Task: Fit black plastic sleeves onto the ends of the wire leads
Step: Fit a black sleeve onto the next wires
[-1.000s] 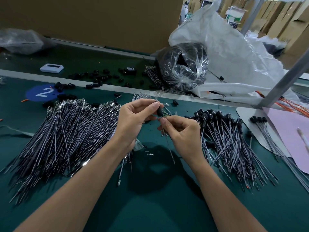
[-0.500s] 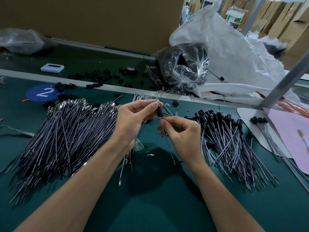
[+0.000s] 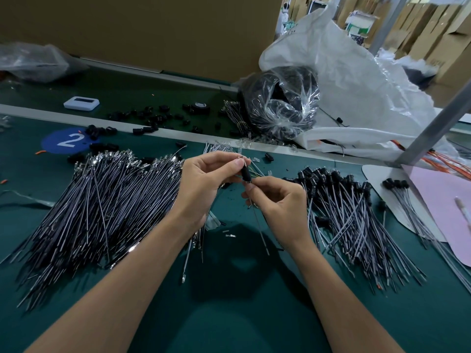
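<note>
— While your left hand (image 3: 204, 184) pinches the black sleeve (image 3: 246, 174) by thumb and forefinger, what's your right hand (image 3: 277, 202) doing?
— Pinching the wire lead (image 3: 260, 230) just under the sleeve; its tail dangles below your hands, over the surface (image 3: 229, 314).
— Step?
— Seating, I'd say: sleeve at the lead's top end, between your hands. Next you'd push straight along the lead, then drop it on the sleeved pile (image 3: 344, 212) right of your right hand. Bare leads (image 3: 96, 207) lie left.

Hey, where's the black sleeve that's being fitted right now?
Head view, centre: the black sleeve is pinched by the left hand just above the right hand, which pinches its wire lead; bare leads lie left, sleeved leads right.
</note>
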